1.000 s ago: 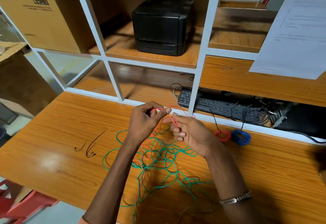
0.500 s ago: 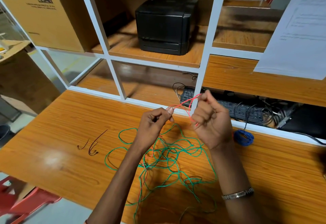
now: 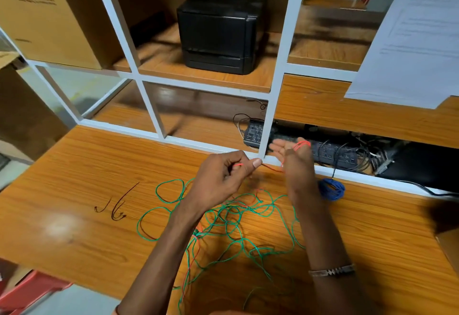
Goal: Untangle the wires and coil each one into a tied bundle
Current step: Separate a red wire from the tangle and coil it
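Note:
A tangle of green wire (image 3: 248,211) lies spread on the wooden table (image 3: 74,190), with a red wire (image 3: 196,246) threaded through it. My left hand (image 3: 221,175) pinches the red wire between thumb and fingers above the tangle. A short red stretch runs from that pinch to my right hand (image 3: 296,165), which is raised with its fingers straight. A loop of the red wire (image 3: 301,144) lies over those fingertips. A coiled blue wire bundle (image 3: 331,189) sits on the table just right of my right wrist. The right hand is motion-blurred.
A white frame post (image 3: 269,121) rises right behind my hands. Beyond it a black keyboard (image 3: 255,133) sits among loose cables. A black printer (image 3: 218,31) stands on the shelf above, a cardboard box (image 3: 37,17) upper left, a paper sheet (image 3: 409,36) upper right.
My right hand has gone from a curled fist to straight fingers, with the red loop now over its fingertips. My left hand keeps its pinch on the red wire.

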A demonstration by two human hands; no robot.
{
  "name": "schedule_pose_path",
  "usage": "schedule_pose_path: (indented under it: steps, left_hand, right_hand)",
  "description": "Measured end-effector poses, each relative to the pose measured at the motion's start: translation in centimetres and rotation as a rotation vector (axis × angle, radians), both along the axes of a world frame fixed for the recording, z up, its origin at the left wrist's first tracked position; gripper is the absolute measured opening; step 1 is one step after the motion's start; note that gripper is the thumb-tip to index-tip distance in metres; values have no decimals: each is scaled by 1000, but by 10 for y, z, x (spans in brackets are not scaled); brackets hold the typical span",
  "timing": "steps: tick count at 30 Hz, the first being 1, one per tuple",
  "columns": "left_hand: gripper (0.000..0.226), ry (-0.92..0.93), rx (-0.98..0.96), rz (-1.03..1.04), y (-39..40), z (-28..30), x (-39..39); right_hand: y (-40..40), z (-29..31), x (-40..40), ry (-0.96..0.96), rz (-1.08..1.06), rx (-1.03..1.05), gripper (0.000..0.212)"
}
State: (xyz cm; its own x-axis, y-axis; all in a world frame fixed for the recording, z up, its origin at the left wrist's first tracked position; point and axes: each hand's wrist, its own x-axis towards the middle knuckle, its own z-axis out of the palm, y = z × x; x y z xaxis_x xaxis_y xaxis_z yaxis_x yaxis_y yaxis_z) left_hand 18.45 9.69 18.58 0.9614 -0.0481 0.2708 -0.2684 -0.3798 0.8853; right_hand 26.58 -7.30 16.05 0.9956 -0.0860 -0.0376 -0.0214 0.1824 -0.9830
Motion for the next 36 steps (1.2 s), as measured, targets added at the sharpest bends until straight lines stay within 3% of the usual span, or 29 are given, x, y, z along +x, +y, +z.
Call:
schedule_pose_path:
  steps: [3, 6, 7, 11, 13, 20, 25, 28, 31, 34, 36]
  left_hand:
    - [27, -28, -143, -11, 4, 6, 5]
    - [25, -62, -176, 47, 8, 10, 9]
    - [25, -72, -174, 91, 11, 10, 12]
    - [35, -64, -216, 186, 19, 3, 15]
    - [39, -56, -258, 183, 20, 0, 15]
    - [35, 54, -217, 28, 11, -15, 16]
    - [28, 145, -90, -53, 7, -22, 8]
    - [26, 185, -89, -130, -1, -22, -2]
    - [32, 163, -116, -159, -10, -13, -6]
    - [29, 75, -178, -83, -6, -6, -1]
    - [19, 23, -192, 4, 0, -6, 6]
  right_hand:
    - [1, -7, -13, 109, 347, -189, 25]
    - [6, 4, -32, 259, 646, -61, 24]
    - [6, 10, -36, 294, 733, 4, 29]
    - [8, 26, -38, 432, 1097, 141, 91]
    - [8, 28, -39, 436, 1177, 273, 91]
    - [-6, 32, -27, 245, 964, 1011, 55]
    - [-15, 38, -11, 109, 475, 1282, 43]
    - [-19, 31, -3, 37, 186, 1065, 36]
    - [-9, 17, -8, -29, 78, 595, 33]
    - [-6, 7, -15, 62, 197, 118, 31]
    - [-8, 6, -22, 161, 432, -51, 31]
